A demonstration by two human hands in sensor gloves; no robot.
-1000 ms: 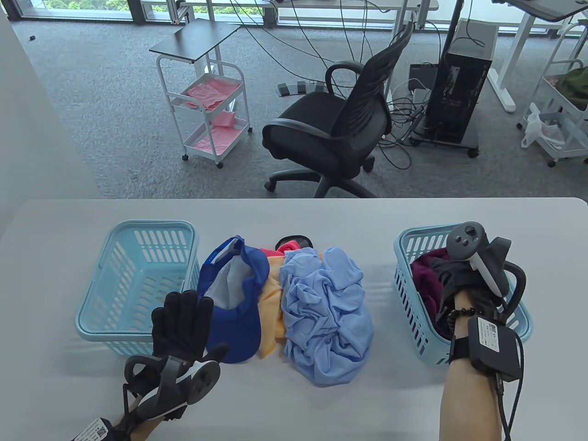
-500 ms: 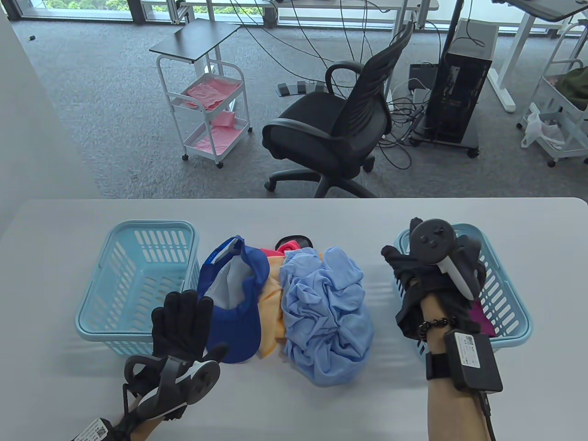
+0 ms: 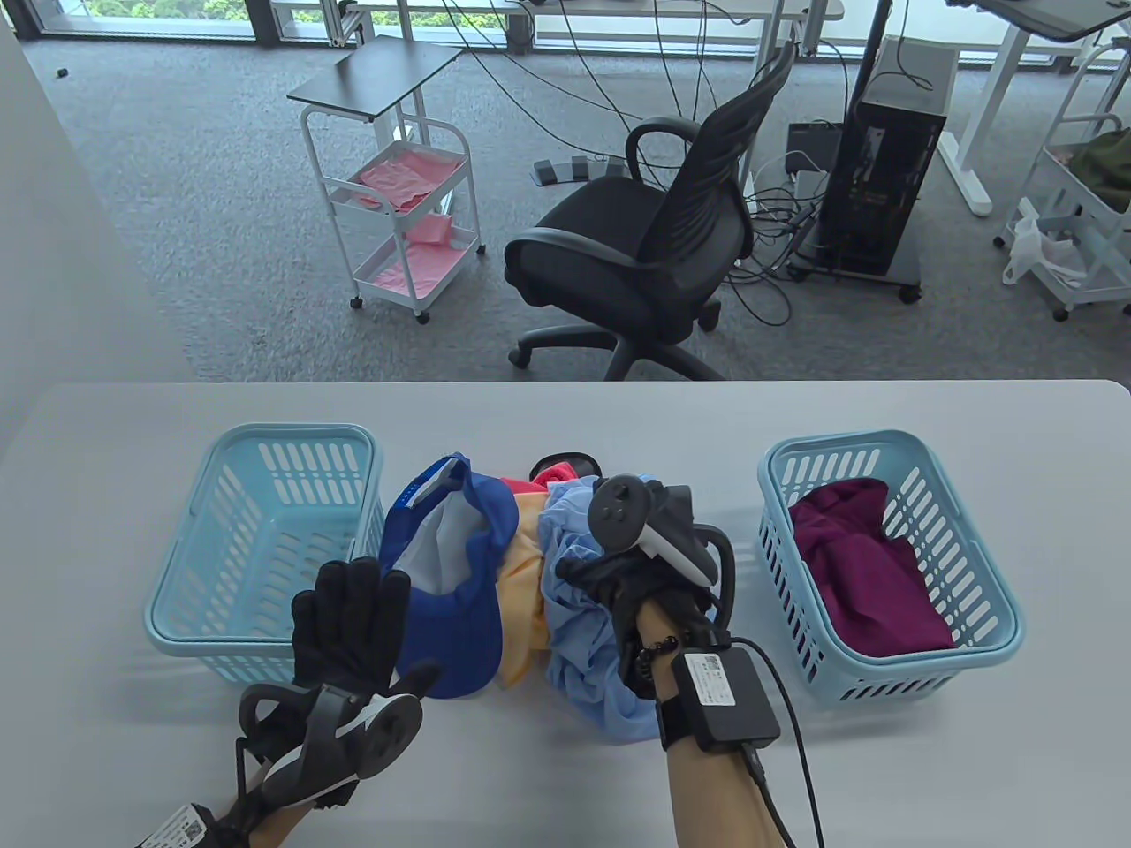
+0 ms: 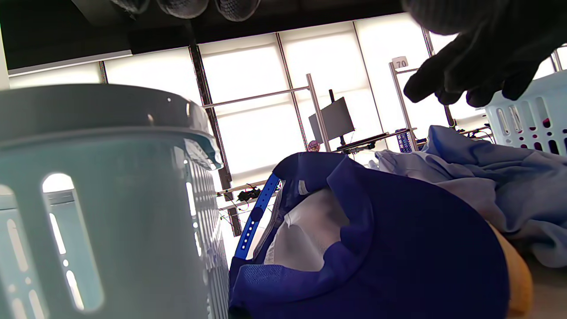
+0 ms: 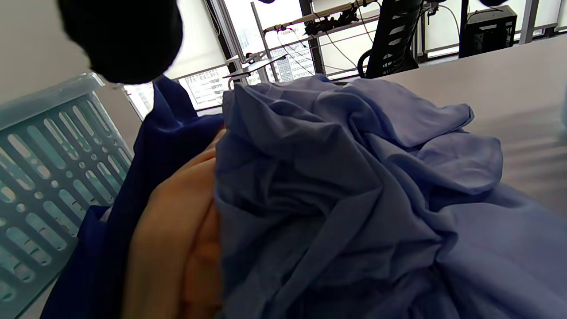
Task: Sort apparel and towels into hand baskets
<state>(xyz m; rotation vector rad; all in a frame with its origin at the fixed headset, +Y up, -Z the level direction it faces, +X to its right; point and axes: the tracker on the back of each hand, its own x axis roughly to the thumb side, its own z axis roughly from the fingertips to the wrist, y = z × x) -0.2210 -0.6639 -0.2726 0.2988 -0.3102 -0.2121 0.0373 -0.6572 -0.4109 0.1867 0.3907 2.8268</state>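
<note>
A pile lies mid-table between two light blue baskets: a blue cap, an orange cloth, a crumpled light blue garment and a red item. The left basket holds nothing I can see. The right basket holds a maroon garment. My right hand is over the light blue garment with its fingers spread; the left wrist view shows the hand just above the cloth. My left hand is open and flat in front of the left basket, beside the cap.
The right wrist view shows the garment, the orange cloth and the left basket close up. Beyond the table's far edge stand an office chair, a white cart and a PC tower.
My right hand has come out of the right basket, leaving the maroon garment there, and moved left over the light blue garment. My left hand has not moved.
</note>
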